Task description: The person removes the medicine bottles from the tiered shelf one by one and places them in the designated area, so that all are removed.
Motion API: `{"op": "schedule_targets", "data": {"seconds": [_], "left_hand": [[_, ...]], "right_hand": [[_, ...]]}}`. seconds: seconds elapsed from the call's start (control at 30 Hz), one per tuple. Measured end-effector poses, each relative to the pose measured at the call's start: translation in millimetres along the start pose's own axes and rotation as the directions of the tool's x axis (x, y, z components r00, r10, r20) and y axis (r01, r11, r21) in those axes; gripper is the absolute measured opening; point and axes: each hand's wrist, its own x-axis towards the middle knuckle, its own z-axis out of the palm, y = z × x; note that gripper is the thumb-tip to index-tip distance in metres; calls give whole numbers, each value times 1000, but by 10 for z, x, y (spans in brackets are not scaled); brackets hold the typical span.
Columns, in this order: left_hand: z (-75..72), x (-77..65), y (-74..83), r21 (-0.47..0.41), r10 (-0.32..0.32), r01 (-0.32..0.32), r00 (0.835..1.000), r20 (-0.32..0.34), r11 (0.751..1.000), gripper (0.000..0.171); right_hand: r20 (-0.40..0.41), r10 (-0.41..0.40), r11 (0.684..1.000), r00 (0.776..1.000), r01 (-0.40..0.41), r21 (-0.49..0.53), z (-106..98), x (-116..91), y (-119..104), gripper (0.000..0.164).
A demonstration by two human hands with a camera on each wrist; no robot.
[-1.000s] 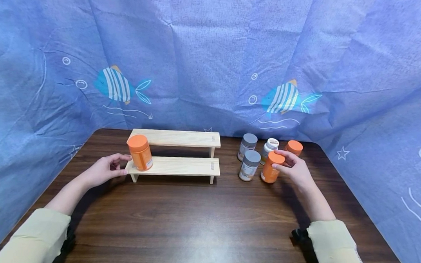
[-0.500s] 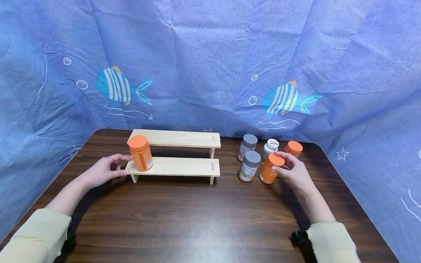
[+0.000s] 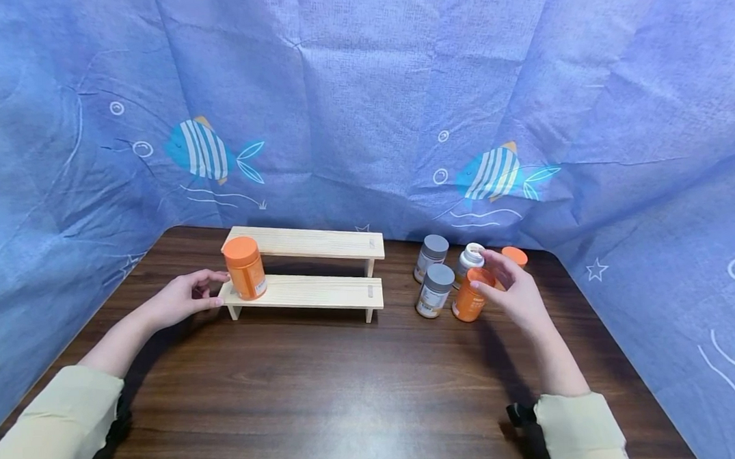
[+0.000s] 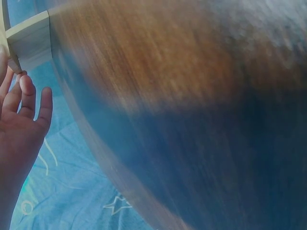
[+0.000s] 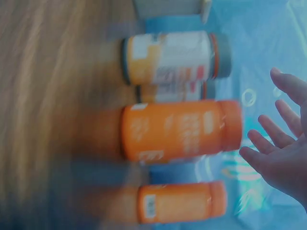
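Observation:
My left hand grips the left end of the lower tier of a two-tier wooden shelf, thumb in front and fingers behind. In the left wrist view the fingertips touch the board's end. An orange bottle stands upright on that tier, just right of the hand. My right hand hovers above an orange bottle on the table, fingers spread and apart from its lid in the right wrist view. Behind it stand a white bottle, its cap partly hidden by fingertips in the head view, and another orange bottle.
Two grey-lidded bottles, a front one and a rear one, stand between the shelf and the orange bottle. A dark wooden table lies beneath everything. A blue fish-patterned cloth hangs behind it.
My right hand has let go of the front orange bottle's lid and risen slightly. That bottle had shifted a little left. My left hand and the shelf look unmoved.

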Motion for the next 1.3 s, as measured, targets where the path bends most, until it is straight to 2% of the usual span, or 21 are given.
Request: {"op": "schedule_targets", "data": {"seconds": [0.33, 0.67, 0.97, 1.1, 1.3], "left_hand": [[-2, -5, 6, -2, -1, 1, 1000, -1, 1000, 43], [6, 12, -5, 9, -6, 6, 1000, 2, 1000, 44], [1, 3, 30, -2, -22, 22, 1000, 15, 1000, 46], [2, 9, 15, 10, -25, 25, 1000, 14, 1000, 46], [10, 14, -10, 20, -19, 18, 1000, 12, 1000, 46]], "right_hand": [[36, -81, 993, 996, 78, 90, 180, 25, -436, 59], [83, -190, 952, 978, 163, 260, 482, 94, -757, 57], [134, -229, 917, 964, 167, 362, 842, 200, -1037, 55], [161, -251, 890, 954, 162, 426, 1013, 238, -1153, 56], [200, -273, 875, 941, 157, 458, 1261, 296, -1290, 57]]}}
